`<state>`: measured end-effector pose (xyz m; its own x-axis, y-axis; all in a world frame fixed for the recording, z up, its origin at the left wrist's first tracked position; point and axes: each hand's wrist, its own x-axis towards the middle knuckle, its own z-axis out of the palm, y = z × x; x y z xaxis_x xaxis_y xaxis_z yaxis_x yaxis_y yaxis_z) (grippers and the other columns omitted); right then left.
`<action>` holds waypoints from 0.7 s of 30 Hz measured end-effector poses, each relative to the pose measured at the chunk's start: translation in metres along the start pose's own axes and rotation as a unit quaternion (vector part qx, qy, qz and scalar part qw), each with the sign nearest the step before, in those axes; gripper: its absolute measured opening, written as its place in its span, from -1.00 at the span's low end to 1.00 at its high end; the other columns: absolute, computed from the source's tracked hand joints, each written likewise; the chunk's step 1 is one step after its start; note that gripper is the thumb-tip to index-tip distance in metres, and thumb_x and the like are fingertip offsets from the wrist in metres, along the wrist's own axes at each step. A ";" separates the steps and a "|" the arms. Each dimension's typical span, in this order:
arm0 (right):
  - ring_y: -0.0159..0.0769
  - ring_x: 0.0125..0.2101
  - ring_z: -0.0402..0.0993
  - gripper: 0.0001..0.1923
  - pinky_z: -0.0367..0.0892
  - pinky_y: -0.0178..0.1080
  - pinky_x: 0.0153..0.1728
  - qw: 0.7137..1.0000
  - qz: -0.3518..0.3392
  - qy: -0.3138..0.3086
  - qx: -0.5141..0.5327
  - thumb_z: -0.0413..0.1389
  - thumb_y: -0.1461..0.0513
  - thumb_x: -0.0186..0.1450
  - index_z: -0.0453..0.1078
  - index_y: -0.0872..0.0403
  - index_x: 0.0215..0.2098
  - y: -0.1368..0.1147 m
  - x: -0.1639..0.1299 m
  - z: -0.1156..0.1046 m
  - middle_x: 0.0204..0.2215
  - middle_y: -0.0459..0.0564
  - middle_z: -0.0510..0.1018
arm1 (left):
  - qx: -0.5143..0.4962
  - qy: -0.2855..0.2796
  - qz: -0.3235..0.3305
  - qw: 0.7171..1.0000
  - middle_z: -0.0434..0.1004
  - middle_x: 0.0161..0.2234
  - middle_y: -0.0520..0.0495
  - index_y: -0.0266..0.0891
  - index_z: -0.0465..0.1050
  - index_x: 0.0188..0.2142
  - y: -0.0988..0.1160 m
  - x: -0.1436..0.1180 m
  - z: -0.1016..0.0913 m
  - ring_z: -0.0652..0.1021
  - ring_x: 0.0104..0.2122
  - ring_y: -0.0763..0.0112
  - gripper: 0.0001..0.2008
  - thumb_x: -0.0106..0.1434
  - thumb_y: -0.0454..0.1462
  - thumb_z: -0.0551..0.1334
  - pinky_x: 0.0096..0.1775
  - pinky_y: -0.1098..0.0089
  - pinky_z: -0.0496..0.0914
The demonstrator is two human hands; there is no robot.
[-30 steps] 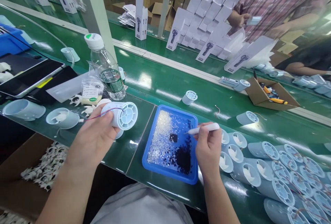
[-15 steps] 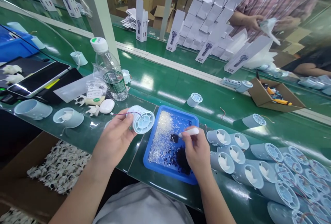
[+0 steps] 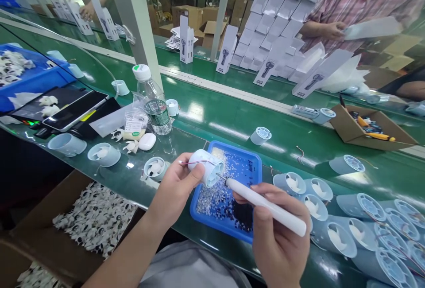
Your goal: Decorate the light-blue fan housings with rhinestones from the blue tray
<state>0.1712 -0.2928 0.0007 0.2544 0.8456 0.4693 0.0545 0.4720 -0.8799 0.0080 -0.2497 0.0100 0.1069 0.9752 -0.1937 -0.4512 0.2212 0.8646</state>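
Observation:
My left hand (image 3: pixel 177 186) is closed around a light-blue fan housing (image 3: pixel 198 164), a short cylinder whose spoked end faces right. A thin red and dark wire runs along the housing's side under my thumb. My right hand (image 3: pixel 282 230) grips a white pen-shaped screwdriver (image 3: pixel 265 204) tilted up to the left. Its metal bit reaches the spoked end of the housing; whether a screw sits on the tip is too small to tell. Below both hands lies a blue tray (image 3: pixel 212 231) with small clear pieces (image 3: pixel 209 197) and a heap of tiny black pieces (image 3: pixel 244 215).
Several blue fan housings (image 3: pixel 337 237) crowd the right side. A water bottle (image 3: pixel 156 106), a phone (image 3: pixel 76 110) and a white oval case (image 3: pixel 147 142) stand left. An open carton (image 3: pixel 372 130) holds orange-handled tools. White fan blades (image 3: pixel 96 217) fill a box below. A co-worker (image 3: pixel 332 31) handles packaging opposite.
The screwdriver has come up from the tray to the housing's spoked end. My left hand has turned the housing and brought it right over the tray. The view has shifted left.

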 end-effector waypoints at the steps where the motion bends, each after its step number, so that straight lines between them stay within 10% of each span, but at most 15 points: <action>1: -0.28 -0.29 0.58 -0.84 0.60 -0.18 -0.32 1.000 0.000 -0.003 0.003 0.08 0.36 0.32 0.30 0.04 -0.15 0.000 0.000 0.000 -0.20 0.02 0.45 | 0.006 -0.001 0.002 1.000 0.45 -0.35 0.04 -0.21 0.40 -0.25 0.000 -0.001 0.001 0.44 -0.35 0.57 -0.83 0.23 -0.18 0.28 -0.25 0.50 0.36; 18: -0.23 -0.24 0.54 -0.86 0.52 -0.23 -0.43 0.999 -0.006 0.029 -0.036 0.14 0.26 0.29 0.33 -0.05 -0.17 0.011 -0.007 0.006 -0.22 0.01 0.45 | 0.045 -0.009 -0.048 0.998 0.41 -0.35 0.03 -0.21 0.34 -0.26 0.000 -0.005 0.005 0.42 -0.33 0.50 -0.78 0.22 -0.13 0.26 -0.25 0.44 0.32; 21: -0.36 -0.52 0.46 -0.93 0.37 -0.37 -0.59 0.992 0.038 0.006 -0.123 0.18 0.22 0.26 0.37 -0.01 -0.30 0.013 -0.007 0.013 -0.47 -0.11 0.47 | 0.076 0.065 0.019 0.995 0.40 -0.38 0.06 -0.18 0.36 -0.27 0.004 -0.002 0.008 0.38 -0.38 0.52 -0.78 0.18 -0.14 0.30 -0.32 0.49 0.30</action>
<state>0.1576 -0.2894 -0.0130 0.2775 0.8729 0.4013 0.2688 0.3305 -0.9047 0.0133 -0.2504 0.0176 -0.0277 0.9776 -0.2086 -0.3134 0.1897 0.9305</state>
